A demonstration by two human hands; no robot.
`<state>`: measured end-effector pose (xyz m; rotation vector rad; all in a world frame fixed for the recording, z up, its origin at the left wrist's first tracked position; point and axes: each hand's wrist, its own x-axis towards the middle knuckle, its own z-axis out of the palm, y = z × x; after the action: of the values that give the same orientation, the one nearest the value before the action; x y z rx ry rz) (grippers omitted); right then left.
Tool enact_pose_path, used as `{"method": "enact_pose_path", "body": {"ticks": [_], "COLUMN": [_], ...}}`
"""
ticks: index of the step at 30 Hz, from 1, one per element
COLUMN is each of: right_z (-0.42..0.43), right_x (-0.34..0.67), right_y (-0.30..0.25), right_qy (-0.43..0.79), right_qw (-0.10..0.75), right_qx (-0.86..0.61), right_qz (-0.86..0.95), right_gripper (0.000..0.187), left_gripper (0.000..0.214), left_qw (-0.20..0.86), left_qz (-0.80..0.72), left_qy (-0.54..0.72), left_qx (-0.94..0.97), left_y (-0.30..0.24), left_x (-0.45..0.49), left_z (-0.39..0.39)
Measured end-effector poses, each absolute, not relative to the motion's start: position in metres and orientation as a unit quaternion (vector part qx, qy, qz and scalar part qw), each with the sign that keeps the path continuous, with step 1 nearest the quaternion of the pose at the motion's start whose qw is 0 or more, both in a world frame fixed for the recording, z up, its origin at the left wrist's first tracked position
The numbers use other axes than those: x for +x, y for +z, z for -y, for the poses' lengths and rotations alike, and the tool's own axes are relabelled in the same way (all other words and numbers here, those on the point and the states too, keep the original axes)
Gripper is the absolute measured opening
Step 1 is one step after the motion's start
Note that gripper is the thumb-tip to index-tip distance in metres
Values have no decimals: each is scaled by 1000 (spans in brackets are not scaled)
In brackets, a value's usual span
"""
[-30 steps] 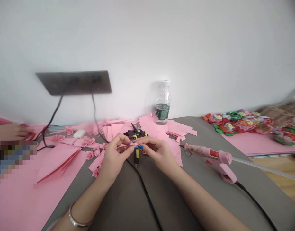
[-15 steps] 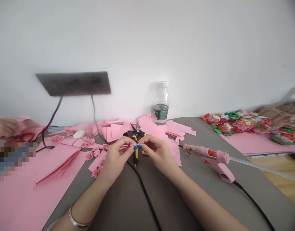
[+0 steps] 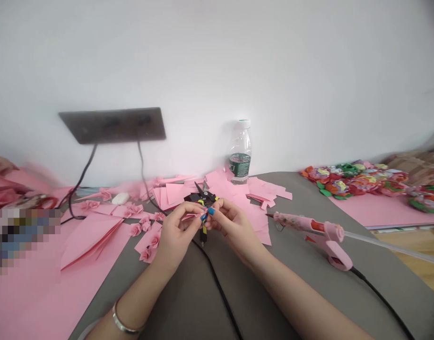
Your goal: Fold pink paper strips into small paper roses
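Two bare hands close together above a grey tabletop (image 3: 234, 302): left hand (image 3: 176, 238) and right hand (image 3: 234, 231), both curled and closed at the fingertips, gripping a narrow folded strip of pink paper (image 3: 194, 216) between them. Blue-painted fingernails (image 3: 212, 211) on the right hand, right at the strip. A silver bangle (image 3: 126, 323) around the left wrist.

Just beyond the fingertips, black-and-yellow snips (image 3: 204, 191) lying on pink paper scraps (image 3: 263, 189). Farther beyond the hands, an upright plastic water bottle (image 3: 240, 153) against a white wall. Right of the right hand, a pink hot glue gun (image 3: 330, 245), apart from the hand, with a black cord (image 3: 380, 297) running toward the near edge. Left of the left hand, small pink paper roses (image 3: 154, 240) near a large pink sheet (image 3: 89, 241). Well off to the right, a heap of multicoloured paper flowers (image 3: 351, 179). Far left, another person's blurred hand (image 3: 0, 165) above pink paper.
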<state>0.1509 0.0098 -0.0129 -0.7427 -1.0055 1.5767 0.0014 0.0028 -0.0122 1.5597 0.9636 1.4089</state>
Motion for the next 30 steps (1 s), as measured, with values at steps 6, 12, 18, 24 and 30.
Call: {"method": "enact_pose_path", "body": {"ticks": [6, 12, 18, 24, 30], "right_z": [-10, -11, -8, -8, -9], "right_x": [151, 151, 151, 147, 146], "right_y": [-11, -10, -3, -6, -13], "right_qy": [623, 641, 689, 699, 653], "right_qw": [557, 548, 536, 542, 550], "right_qx": [-339, -343, -335, -322, -349], "right_qz": [432, 414, 356, 338, 387], "right_gripper": [29, 33, 31, 29, 27], "left_gripper": [17, 12, 14, 14, 7], "left_qw": [403, 390, 350, 326, 337], "left_qz": [-389, -383, -393, -398, -422], "left_qy": [549, 578, 569, 563, 574], "left_qx": [620, 607, 631, 646, 615], "left_y": [-13, -14, -16, -12, -11], "left_x": [3, 3, 1, -3, -1], "left_z": [-1, -2, -1, -1, -2]}}
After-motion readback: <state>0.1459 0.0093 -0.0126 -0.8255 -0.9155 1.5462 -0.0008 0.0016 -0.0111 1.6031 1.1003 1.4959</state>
